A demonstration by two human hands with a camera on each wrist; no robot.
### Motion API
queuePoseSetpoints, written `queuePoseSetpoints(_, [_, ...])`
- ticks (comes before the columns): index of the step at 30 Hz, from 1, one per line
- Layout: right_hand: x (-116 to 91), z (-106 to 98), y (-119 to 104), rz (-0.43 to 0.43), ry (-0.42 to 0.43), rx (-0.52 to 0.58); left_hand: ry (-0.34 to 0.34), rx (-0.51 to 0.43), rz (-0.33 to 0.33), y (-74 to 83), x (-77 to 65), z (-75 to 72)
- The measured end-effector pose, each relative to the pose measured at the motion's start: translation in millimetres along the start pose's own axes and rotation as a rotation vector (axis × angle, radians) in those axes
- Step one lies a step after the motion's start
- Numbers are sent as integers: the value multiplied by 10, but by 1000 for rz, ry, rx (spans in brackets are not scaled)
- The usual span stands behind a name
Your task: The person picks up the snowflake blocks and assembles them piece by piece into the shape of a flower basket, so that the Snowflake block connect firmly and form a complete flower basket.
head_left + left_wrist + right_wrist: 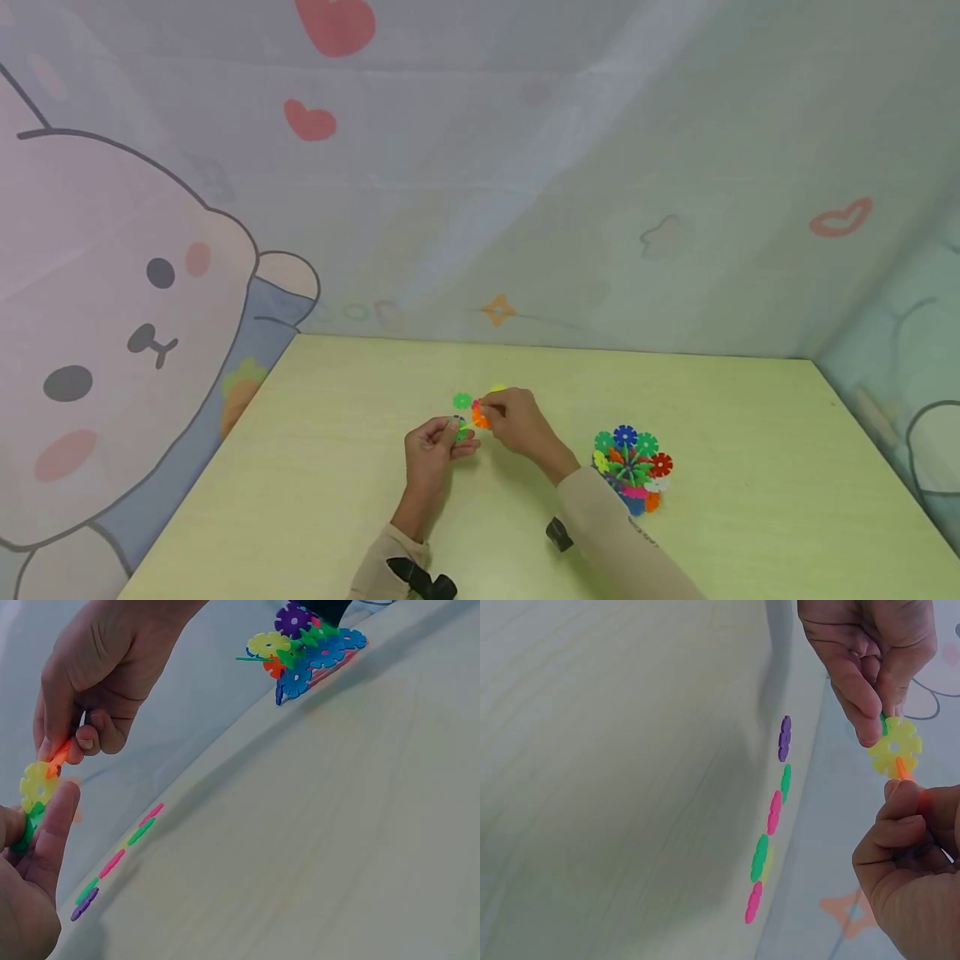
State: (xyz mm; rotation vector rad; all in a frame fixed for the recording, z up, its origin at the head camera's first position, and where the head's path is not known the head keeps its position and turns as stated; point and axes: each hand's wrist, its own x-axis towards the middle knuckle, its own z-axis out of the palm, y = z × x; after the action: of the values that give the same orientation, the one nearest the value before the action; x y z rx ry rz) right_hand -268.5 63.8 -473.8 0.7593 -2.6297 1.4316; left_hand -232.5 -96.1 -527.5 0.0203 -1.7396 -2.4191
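My left hand (431, 450) pinches a green notched snowflake disc (30, 829) between thumb and fingers. A yellow snowflake disc (896, 746) stands joined to that green one, its flat face showing in the right wrist view. Between the thumb and forefinger of my right hand (521, 421) is an orange snowflake disc (480, 415). Seen edge-on in the right wrist view, the orange disc meets the yellow disc's rim; how deep it sits in a notch I cannot tell. Both hands are held close together above the table.
Several loose discs lie in a row beyond the hands, including a purple one (784, 739), a green one (759, 859) and a pink one (754, 902). A multicoloured cluster of joined discs (630, 471) stands on the pale table (750, 500) to the right. A printed cloth (480, 183) hangs behind.
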Motion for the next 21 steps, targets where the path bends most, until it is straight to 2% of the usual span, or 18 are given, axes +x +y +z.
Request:
queuePoseSetpoints(3, [-8,26,-3,-27,0,-15,14,39,15,-12,-24,-1])
queuePoseSetpoints(7, [-6,44,-4,-59,39,-31,6,64,52,-23,-23,14])
queuePoseSetpoints(10, [-10,60,-1,-54,76,-18,-9,52,88,-37,-19,20])
queuePoseSetpoints(14, [-23,68,6,-26,76,15,-13,39,138,-53,-24,19])
queuePoseSetpoints(21, [-16,10,116,-22,62,109,-46,101,82,80,40,41])
